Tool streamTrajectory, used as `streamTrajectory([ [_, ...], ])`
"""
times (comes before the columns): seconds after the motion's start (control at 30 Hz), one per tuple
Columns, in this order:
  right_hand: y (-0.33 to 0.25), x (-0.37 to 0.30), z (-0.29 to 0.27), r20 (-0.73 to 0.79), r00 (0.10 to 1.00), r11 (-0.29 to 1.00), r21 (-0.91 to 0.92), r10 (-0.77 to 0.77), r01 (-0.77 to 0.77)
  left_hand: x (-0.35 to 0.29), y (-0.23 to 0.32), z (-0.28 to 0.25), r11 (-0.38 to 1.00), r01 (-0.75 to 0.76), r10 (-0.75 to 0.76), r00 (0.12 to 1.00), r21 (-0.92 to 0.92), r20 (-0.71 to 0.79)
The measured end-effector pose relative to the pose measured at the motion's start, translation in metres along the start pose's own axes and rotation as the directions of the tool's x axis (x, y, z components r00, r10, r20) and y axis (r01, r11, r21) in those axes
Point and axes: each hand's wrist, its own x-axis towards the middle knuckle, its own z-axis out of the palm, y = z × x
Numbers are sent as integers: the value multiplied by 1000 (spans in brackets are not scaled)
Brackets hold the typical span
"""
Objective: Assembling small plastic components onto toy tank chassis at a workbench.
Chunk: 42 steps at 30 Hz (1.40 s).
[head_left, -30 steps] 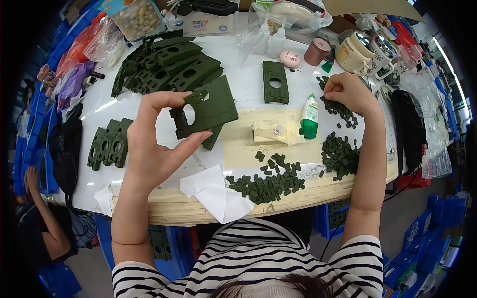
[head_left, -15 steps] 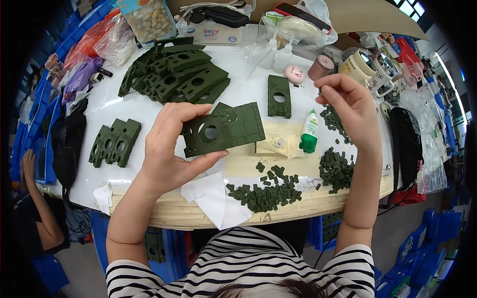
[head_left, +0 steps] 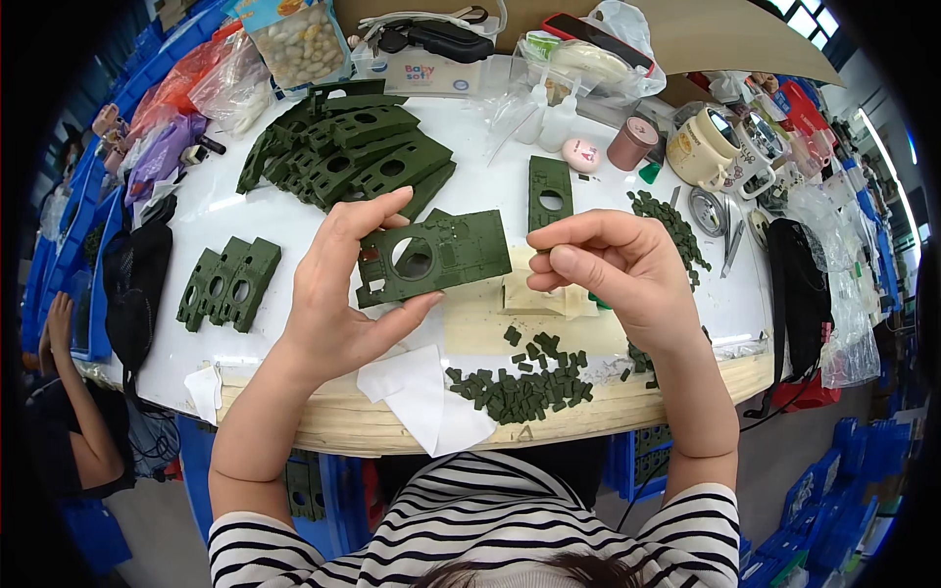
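My left hand point(head_left: 338, 304) holds up a flat green plastic plate point(head_left: 456, 257) with a round hole, thumb under it and fingers over its left end. My right hand point(head_left: 627, 274) is level with the plate's right edge. Its thumb and forefinger are pinched together, apparently on a small green piece that the fingertips mostly hide. Below both hands a pile of small green pieces point(head_left: 520, 387) lies on a beige mat point(head_left: 490, 328) near the table's front edge. A white tissue point(head_left: 421, 397) lies beside the pile.
A stack of green plates point(head_left: 343, 152) lies at the back left, three more plates point(head_left: 227, 282) at the left, and a single plate point(head_left: 550, 191) behind my hands. More small pieces point(head_left: 671, 220), tape rolls point(head_left: 701, 147) and bags crowd the right and back. Another person's arm point(head_left: 64, 382) is at the far left.
My right hand has come from the small pieces at the right over to the plate's right edge, fingers pinched. My left hand has raised the plate and turned it flatter toward me.
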Motion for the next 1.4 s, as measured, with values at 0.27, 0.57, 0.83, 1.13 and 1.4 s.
streamTrajectory([
  [0.27, 3, 1, 2, -10, 1000, 996, 84, -24, 24, -1, 0, -2, 1000, -7, 7, 1000, -2, -28],
  [0.57, 1, 2, 2, -20, 999, 998, 58, 31, -30, -1, 0, -2, 1000, -30, 29, 999, -11, -21],
  [0.83, -2, -2, 8, -57, 997, 990, -133, -49, 41, 2, 8, 1, 992, -107, 107, 994, 73, -4],
  [1.13, 7, -4, 10, -51, 989, 945, -304, -141, 119, -7, 14, 11, 978, -158, 159, 987, 135, 8],
  [1.4, 17, -2, 17, -60, 938, 799, -544, -341, 256, -10, 19, 19, 967, -192, 202, 978, 168, -46],
])
